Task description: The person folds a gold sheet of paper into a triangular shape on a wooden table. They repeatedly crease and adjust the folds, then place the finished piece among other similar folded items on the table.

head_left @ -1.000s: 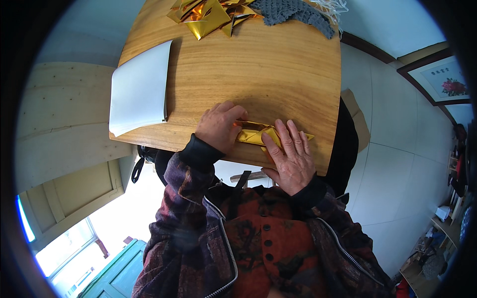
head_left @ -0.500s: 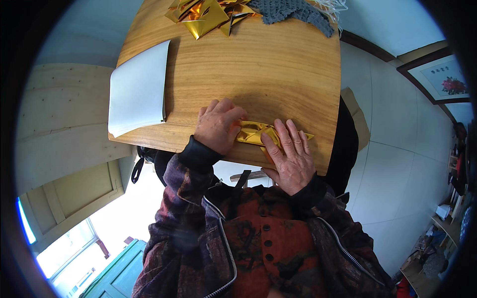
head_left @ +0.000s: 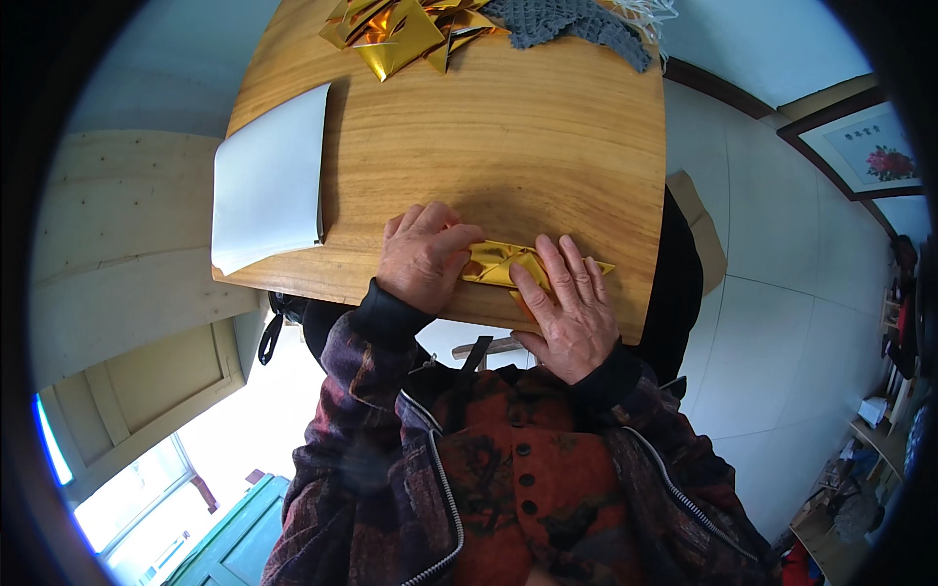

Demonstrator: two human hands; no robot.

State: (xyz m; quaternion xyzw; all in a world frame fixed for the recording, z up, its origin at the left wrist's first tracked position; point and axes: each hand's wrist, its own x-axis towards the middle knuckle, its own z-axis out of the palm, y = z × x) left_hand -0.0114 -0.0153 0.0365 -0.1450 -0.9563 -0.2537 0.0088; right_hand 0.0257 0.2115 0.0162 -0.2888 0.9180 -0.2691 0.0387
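A strip of folded gold foil paper (head_left: 495, 264) lies along the near edge of the wooden table, with a pointed tip showing at its right end. My left hand (head_left: 423, 256) is at the strip's left end, fingers bent and closed on it; the fingertips are partly hidden. Flat across the right part of the strip rests my right hand (head_left: 570, 310), its fingers stretched out and its thumb near the table edge. The paper beneath that palm is hidden.
Several folded gold foil pieces (head_left: 399, 44) are heaped at the table's far side, beside a grey textured cloth (head_left: 572, 26) and white strands (head_left: 645, 14). A stack of white paper (head_left: 271, 186) lies on the left of the wooden table (head_left: 489, 137). A cardboard piece (head_left: 699, 230) stands off its right side.
The index finger of my left hand has come down slightly toward the foil paper. My right hand stays in place on it. The whole view has shifted a little.
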